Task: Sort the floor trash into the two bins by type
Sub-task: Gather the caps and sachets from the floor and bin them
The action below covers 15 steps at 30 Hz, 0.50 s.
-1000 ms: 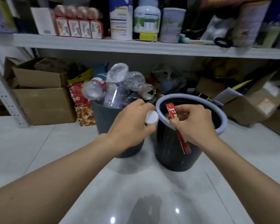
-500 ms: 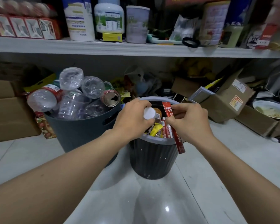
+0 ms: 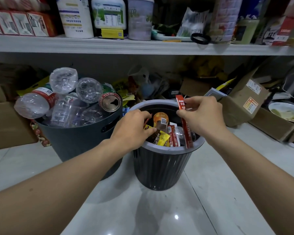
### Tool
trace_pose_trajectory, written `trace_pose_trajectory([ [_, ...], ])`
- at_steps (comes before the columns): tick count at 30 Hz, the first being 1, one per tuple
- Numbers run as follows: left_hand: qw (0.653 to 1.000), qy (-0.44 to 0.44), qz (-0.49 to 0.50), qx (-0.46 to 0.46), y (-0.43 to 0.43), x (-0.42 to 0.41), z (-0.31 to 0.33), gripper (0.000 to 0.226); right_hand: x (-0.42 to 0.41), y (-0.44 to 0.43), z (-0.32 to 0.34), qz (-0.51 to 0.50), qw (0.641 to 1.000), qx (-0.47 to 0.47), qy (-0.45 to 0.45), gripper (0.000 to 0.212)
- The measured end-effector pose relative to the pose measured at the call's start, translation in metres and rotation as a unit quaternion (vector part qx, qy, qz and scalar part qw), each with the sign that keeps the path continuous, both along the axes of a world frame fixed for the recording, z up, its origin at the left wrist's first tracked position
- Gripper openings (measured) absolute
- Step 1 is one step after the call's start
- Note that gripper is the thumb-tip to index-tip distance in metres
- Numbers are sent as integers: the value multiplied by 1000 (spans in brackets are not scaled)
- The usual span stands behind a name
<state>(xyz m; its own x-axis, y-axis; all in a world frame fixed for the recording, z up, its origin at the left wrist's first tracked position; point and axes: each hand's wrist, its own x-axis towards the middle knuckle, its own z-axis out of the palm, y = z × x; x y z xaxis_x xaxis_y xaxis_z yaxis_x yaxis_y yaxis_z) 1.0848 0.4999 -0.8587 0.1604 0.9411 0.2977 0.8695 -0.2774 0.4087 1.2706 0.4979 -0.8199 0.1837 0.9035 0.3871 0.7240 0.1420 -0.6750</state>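
A ribbed black bin with a grey rim (image 3: 166,150) stands on the floor, holding wrappers and sachets. To its left, a dark grey bin (image 3: 78,141) is piled with clear plastic bottles (image 3: 63,80) and a drink can (image 3: 110,102). My right hand (image 3: 202,116) pinches a long red sachet (image 3: 185,126) by its upper part; the sachet hangs upright over the black bin's right side. My left hand (image 3: 134,129) reaches over the black bin's left rim, fingers curled down among the wrappers. Whether it holds anything is hidden.
A grey shelf (image 3: 143,46) with tubs and boxes runs overhead. Cardboard boxes (image 3: 244,102) and a white bowl (image 3: 286,112) crowd the right; more cardboard (image 3: 7,126) sits left. Clutter fills the space behind the bins. Pale tiled floor (image 3: 159,209) lies in front.
My left hand has dipped into the black bin and the white cap it held is out of sight. My right hand has shifted the red sachet further over the bin.
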Motion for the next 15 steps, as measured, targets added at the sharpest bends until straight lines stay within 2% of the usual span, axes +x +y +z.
trace_pose_trajectory([
  [6, 1000, 17, 1, 2, -9, -2, 9, 49, -10, 31, -6, -11, 999, -25, 37, 36],
  [9, 1000, 22, 0, -4, -16, -5, 12, 46, -15, 32, -15, 0, 998, -59, 13, 45],
  [11, 999, 35, 0, -4, -23, -8, 16, 41, -18, 22, -17, 24, 996, -76, -37, 46],
  [15, 996, 78, -1, 42, -44, -19, 24, 37, -29, -15, -15, 89, 971, -63, -211, 43],
])
